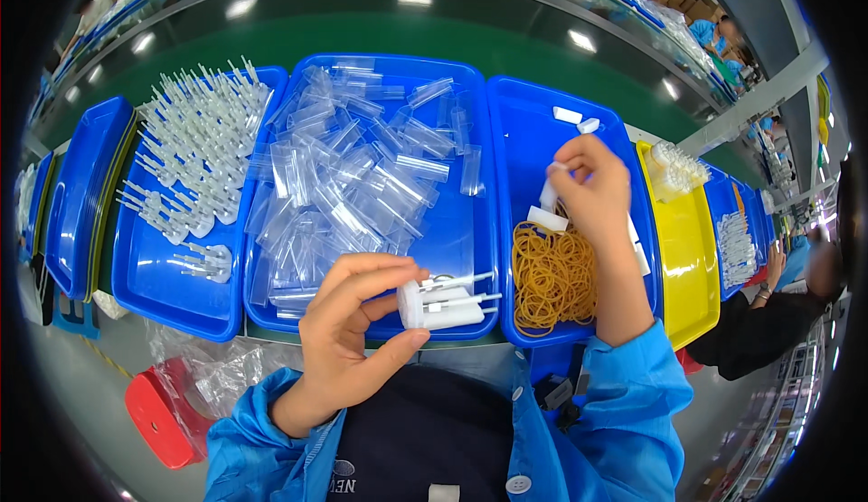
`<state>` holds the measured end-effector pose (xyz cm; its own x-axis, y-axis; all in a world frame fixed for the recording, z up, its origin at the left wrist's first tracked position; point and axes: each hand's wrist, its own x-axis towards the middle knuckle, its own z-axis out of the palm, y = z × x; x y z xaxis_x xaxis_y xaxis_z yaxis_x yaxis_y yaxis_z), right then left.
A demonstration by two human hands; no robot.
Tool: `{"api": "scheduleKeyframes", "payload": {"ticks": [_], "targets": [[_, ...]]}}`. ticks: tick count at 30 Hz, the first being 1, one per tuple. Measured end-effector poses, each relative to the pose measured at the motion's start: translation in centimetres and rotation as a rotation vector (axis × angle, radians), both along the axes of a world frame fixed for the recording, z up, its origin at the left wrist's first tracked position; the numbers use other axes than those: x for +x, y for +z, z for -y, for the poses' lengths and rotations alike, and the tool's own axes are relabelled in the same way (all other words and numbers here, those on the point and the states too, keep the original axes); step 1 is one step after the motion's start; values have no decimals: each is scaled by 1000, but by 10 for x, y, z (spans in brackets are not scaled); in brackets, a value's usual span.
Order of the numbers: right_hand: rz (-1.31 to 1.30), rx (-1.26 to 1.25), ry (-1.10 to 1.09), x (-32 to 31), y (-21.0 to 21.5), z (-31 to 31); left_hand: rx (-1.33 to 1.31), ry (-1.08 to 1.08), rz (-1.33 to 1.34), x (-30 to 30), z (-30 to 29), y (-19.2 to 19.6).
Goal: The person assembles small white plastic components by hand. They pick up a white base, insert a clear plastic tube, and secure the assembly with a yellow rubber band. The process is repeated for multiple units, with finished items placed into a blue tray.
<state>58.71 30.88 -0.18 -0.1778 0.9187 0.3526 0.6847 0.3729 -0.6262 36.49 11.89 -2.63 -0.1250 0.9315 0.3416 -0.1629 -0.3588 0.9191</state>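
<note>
My left hand (348, 326) grips a white plastic pronged part (412, 305) by its round base, between thumb and fingers. Its thin prongs point right, and white blocks (455, 315) sit among them. Over the right-hand blue tray (524, 131), my right hand (592, 190) is closed in a pinch on a small white block (550, 194), partly covered by the fingers. Another white block (548, 220) lies just below it, against a heap of tan rubber bands (553, 276). Two more white pieces (568, 116) rest near that tray's far edge.
A middle blue tray (461, 276) holds clear plastic sleeves (353, 167). Further left, a blue tray (167, 294) carries many white pronged parts (199, 140). On the right stands a yellow tray (683, 249) with white parts. A red stool (158, 416) is at lower left; a co-worker's arm (764, 298) shows far right.
</note>
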Motion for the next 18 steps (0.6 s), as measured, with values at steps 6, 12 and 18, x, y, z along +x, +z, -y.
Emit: {"api": "scheduleKeyframes", "payload": {"ticks": [6,12,18], "targets": [[-635,-216,215,19,27,58,15,-8,-2,-3,1,-1],[-762,-312,394,16,6,113,16,-4,-29,0,0,-2],[-969,-406,299,-3,4,133,16,-24,-9,8,2,1]]}}
